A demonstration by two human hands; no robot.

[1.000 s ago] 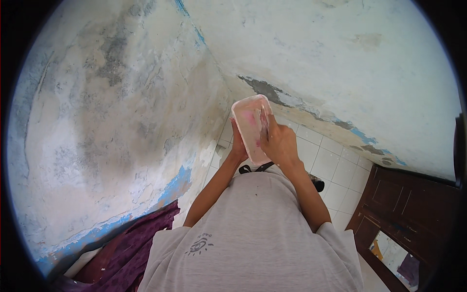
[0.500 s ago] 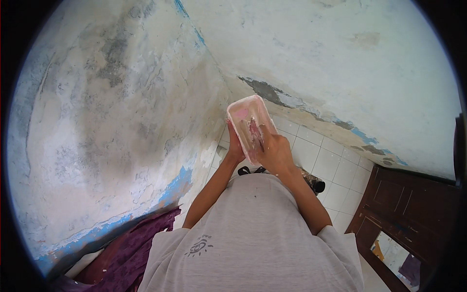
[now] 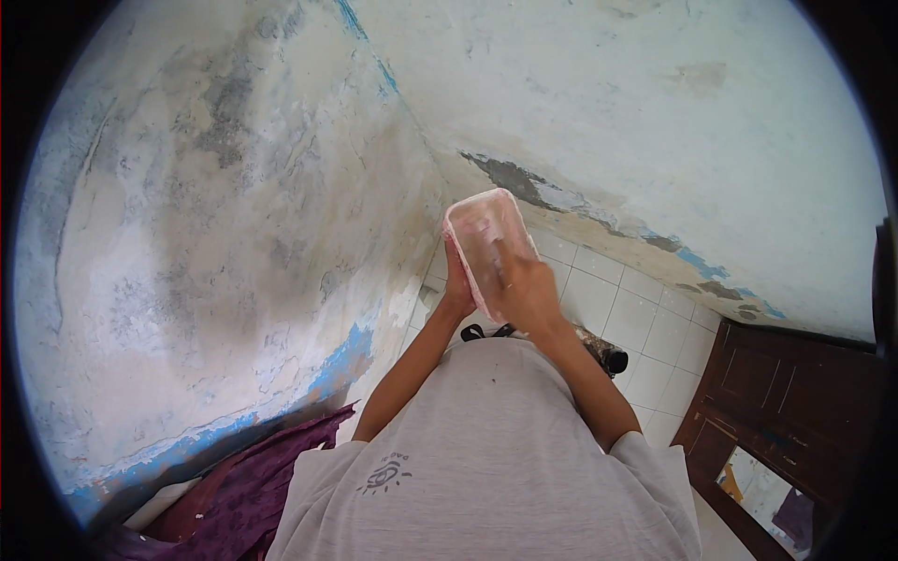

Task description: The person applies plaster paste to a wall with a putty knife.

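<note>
Left hand point(image 3: 457, 282) holds pink tub point(image 3: 511, 217) by left side, partly hidden behind it. Right hand point(image 3: 530, 292) reaches into tub, blurred; cannot tell whether it grips anything. Tub before grey shirt point(image 3: 496, 439); tiled floor point(image 3: 629, 320) spreads rightward to brown cabinet point(image 3: 781, 393), cut off.

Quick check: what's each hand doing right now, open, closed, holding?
Left hand: holding the pink tray at its left side.
Right hand: over the tray, blurred; whether it holds anything cannot be told.
</note>
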